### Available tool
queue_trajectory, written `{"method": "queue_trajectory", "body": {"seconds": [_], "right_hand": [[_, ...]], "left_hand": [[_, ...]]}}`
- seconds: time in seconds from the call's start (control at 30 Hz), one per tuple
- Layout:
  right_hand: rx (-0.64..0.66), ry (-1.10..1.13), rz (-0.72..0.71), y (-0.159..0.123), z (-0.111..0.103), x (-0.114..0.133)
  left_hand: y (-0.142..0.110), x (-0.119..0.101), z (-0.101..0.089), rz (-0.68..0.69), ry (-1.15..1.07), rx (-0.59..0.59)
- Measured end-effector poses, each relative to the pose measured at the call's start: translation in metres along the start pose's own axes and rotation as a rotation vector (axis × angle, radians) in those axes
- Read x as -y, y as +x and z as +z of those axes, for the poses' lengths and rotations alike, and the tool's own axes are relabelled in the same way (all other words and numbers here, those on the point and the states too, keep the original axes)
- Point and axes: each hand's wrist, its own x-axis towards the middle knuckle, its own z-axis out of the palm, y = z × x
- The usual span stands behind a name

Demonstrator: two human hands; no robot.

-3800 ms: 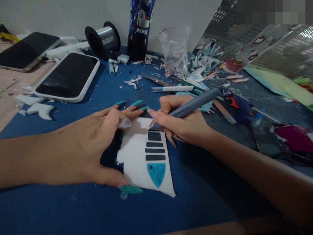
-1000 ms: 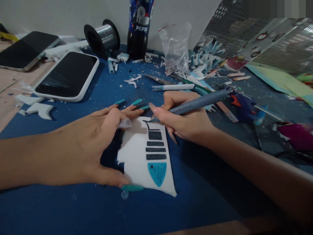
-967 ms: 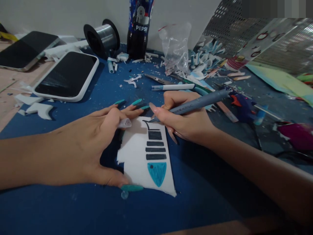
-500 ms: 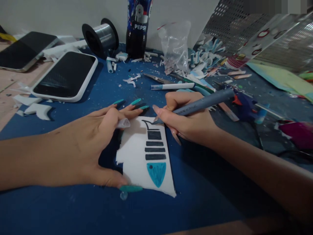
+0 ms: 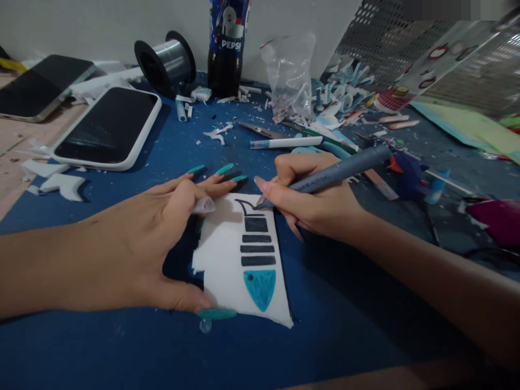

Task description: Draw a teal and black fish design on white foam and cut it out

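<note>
A white craft sheet [image 5: 223, 254] with ragged edges lies on the blue mat. On it is a drawn fish skeleton: a turquoise head [image 5: 260, 288], several dark bars and an outlined tail [image 5: 249, 209]. My left hand [image 5: 142, 244] holds the sheet at its left side, thumb at the near edge, fingertips at the far edge. A translucent cap-like piece [image 5: 204, 205] pokes out under its bent index finger. My right hand [image 5: 312, 200] is closed around a dark grey marker [image 5: 341, 169], tip at the tail. A small clear bead [image 5: 205, 325] sits beside the left thumbnail.
Two phones [image 5: 109, 127] lie at left. Behind stand a wire spool [image 5: 166, 62], a Pepsi bottle [image 5: 225, 65] and a clear plastic bag [image 5: 289, 76]. A white pen [image 5: 286, 142] and scissors [image 5: 262, 130] lie beyond the hands. Offcuts [image 5: 341, 95] pile up at back right.
The marker tip has shifted very slightly at the right side of the tail outline. My left hand and the sheet stay in place.
</note>
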Motion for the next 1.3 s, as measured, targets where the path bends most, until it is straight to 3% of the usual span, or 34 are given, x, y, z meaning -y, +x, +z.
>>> {"method": "queue_trajectory", "body": {"seconds": [0.1,0.2,0.27,0.4,0.5,0.6,0.8,0.9,1.3], "right_hand": [[0.015,0.01,-0.012,0.0,-0.001,0.001],[0.015,0.006,-0.043,0.0,-0.001,0.0],[-0.002,-0.007,-0.05,0.0,-0.001,-0.001],[-0.026,-0.003,-0.059,0.0,0.0,-0.003],[-0.039,0.003,-0.091,0.0,0.0,-0.006],[-0.077,-0.01,-0.072,-0.001,0.0,-0.007],[-0.14,-0.062,0.025,-0.003,-0.002,-0.006],[-0.149,-0.087,0.03,-0.002,-0.003,-0.005],[-0.19,-0.156,-0.056,-0.002,-0.005,-0.005]], "left_hand": [[0.001,0.01,0.003,0.109,0.031,-0.001],[0.0,0.013,0.005,0.128,0.029,-0.029],[-0.001,0.01,0.007,0.024,0.034,-0.038],[-0.003,0.006,0.008,0.058,0.012,-0.084],[-0.001,0.011,0.007,0.043,0.046,-0.044],[0.001,0.016,0.004,0.194,0.041,-0.004],[0.004,0.015,0.002,0.144,0.024,-0.017],[0.003,0.02,0.003,0.205,-0.008,0.013],[0.004,0.024,0.006,0.217,0.026,0.004]]}}
